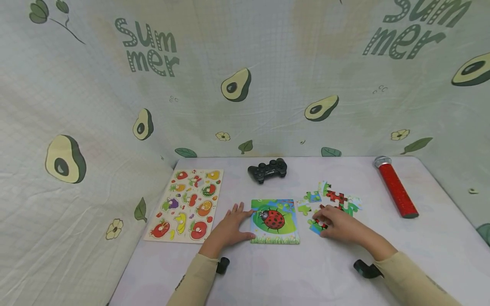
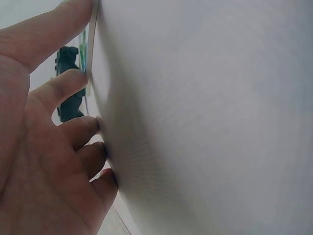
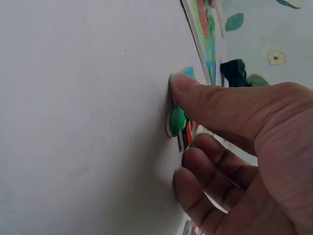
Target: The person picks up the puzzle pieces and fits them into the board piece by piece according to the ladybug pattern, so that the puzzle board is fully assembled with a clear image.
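A square ladybug puzzle board (image 1: 274,220) lies flat in the middle of the table in the head view. At its left edge my left hand (image 1: 231,226) spreads its fingers, with thumb and index finger touching the board's side. My right hand (image 1: 342,224) pinches a jigsaw piece (image 1: 315,226) between thumb and index finger, right of the board. That piece shows blue, green and red-black; in the right wrist view the thumb lies along the green piece (image 3: 177,122), and the index finger is mostly hidden. Loose jigsaw pieces (image 1: 337,196) lie beyond this hand, some partly covered by it.
To the left lies a fruit-picture board (image 1: 187,207). A black game controller (image 1: 268,170) sits behind the ladybug board. On the right lies a red microphone-shaped tube (image 1: 398,189) with a silver top. A printed cloth (image 1: 275,127) hangs behind the table (image 1: 283,276).
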Tool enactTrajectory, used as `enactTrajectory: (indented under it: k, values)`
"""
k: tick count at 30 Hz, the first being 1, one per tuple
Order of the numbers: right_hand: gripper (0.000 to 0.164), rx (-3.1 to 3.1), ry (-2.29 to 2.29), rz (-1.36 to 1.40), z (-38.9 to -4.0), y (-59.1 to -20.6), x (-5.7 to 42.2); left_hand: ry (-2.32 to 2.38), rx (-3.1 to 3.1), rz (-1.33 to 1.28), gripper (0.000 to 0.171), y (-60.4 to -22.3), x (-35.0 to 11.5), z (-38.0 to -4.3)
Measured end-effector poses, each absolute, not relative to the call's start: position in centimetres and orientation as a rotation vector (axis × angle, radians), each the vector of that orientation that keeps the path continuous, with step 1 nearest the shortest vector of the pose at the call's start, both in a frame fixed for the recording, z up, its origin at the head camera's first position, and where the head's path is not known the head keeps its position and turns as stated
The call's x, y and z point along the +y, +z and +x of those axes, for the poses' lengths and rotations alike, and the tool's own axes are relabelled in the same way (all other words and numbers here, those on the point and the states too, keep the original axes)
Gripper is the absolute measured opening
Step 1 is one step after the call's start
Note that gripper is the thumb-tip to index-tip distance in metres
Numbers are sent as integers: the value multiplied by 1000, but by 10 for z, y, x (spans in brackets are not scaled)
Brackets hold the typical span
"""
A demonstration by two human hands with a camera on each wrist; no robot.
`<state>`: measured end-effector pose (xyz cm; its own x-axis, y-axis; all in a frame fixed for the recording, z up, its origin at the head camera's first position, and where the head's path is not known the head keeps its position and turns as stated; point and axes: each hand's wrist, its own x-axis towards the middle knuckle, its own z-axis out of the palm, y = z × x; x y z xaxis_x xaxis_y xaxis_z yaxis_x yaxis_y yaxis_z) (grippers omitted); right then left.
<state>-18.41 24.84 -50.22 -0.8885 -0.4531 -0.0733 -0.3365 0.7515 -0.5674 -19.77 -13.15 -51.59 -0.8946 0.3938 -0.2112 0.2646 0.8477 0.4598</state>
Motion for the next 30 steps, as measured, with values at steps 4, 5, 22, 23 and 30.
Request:
enactTrajectory:
  k: [4,5,22,23,30]
  values:
    - [43,2725,-886,-598,-186,-502,248,618,2727,500,81,-516,-132,-197]
    - [43,2722,-901,-588,-187,-502,248,617,2727,499,81,-516,-132,-197]
    - [33,2568,-1102,-708,-194,-499,265,614,2728,504,81,-515,-131,-197]
    - [33,2559,-1110,-709,-194,-499,266,614,2729,503,81,-515,-131,-197]
    - [30,2586,-1158,-639,-197,-503,265,609,2734,495,81,-517,-131,-197]
